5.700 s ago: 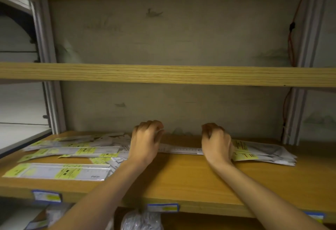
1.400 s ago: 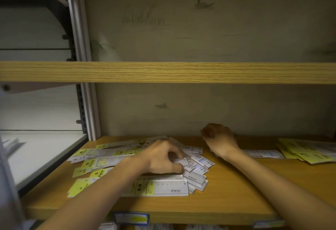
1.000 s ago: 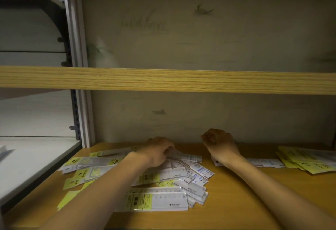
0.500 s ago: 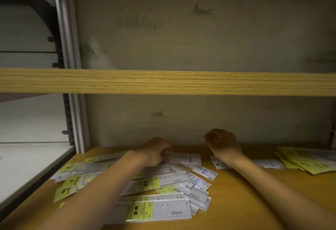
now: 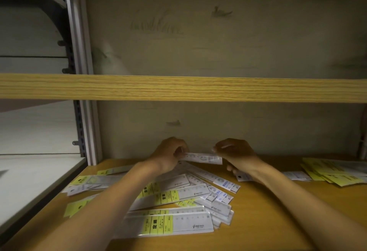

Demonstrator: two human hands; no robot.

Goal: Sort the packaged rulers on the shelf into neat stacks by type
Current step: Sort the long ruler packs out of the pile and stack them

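Two hands, left hand (image 5: 168, 154), right hand (image 5: 236, 153), hold one packaged ruler (image 5: 202, 158).

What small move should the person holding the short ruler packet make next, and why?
Probably pass the short ruler packet, pinched by the left hand, to the right hand, which already grips similar white packets; the mixed pile remains unsorted.
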